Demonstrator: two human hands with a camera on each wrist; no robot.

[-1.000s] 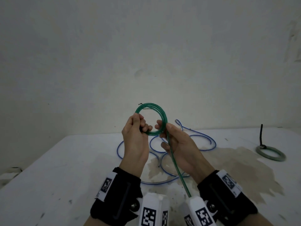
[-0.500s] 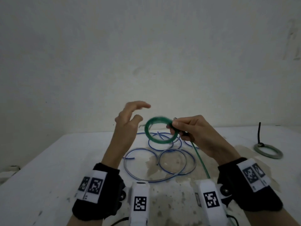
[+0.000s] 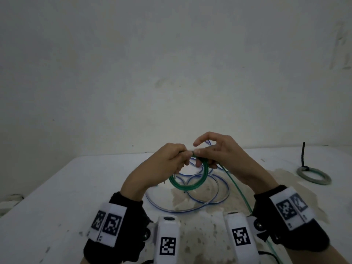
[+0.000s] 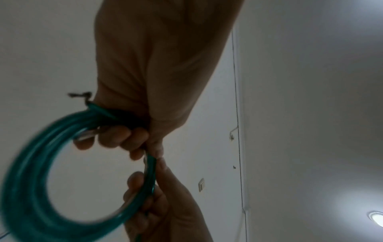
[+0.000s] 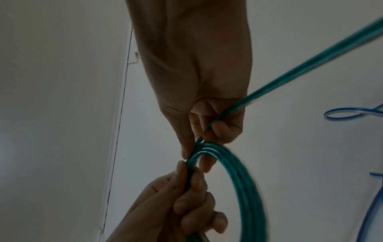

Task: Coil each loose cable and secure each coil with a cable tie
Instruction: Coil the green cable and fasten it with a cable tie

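Observation:
Above the table I hold a green cable coil (image 3: 190,184) of several turns between both hands. My left hand (image 3: 182,159) grips its upper left arc with curled fingers; the left wrist view shows those fingers (image 4: 116,135) wrapped round the coil (image 4: 27,180). Beside it, my right hand (image 3: 200,152) pinches the same top arc between thumb and fingers, index raised. The green tail (image 3: 240,195) passes through the right hand (image 5: 205,131) and runs down toward me (image 5: 311,62). A loose blue cable (image 3: 219,191) lies in loops on the table under the coil.
A grey-green coil (image 3: 314,175) bound with a black tie lies at the right of the white, stained table (image 3: 66,197). A bare wall stands behind the table's far edge. A pale object (image 3: 9,201) sits off the table's left edge.
Half a second ago my left hand was open and off the coil while the right hand alone held it. Now the left hand grips the coil again, and the coil hangs lower.

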